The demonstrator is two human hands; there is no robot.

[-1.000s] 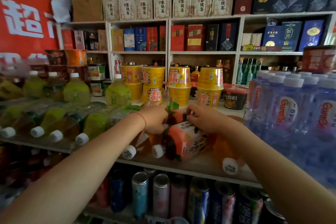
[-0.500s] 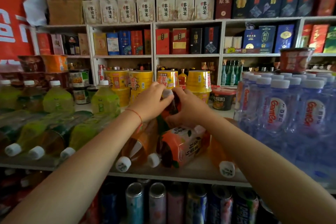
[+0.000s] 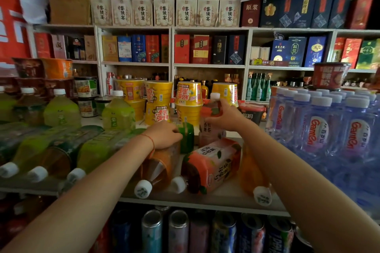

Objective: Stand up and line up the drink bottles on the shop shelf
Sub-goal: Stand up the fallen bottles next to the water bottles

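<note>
While your right hand (image 3: 225,118) grips the upright pink bottle (image 3: 209,127), seat it squarely at twelve o'clock; your left hand (image 3: 165,135) clasps the green-capped bottle (image 3: 186,137).

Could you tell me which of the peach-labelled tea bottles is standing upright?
The one the right hand holds, the back bottle; the front bottle lies on its side, cap toward the shelf edge.
</note>
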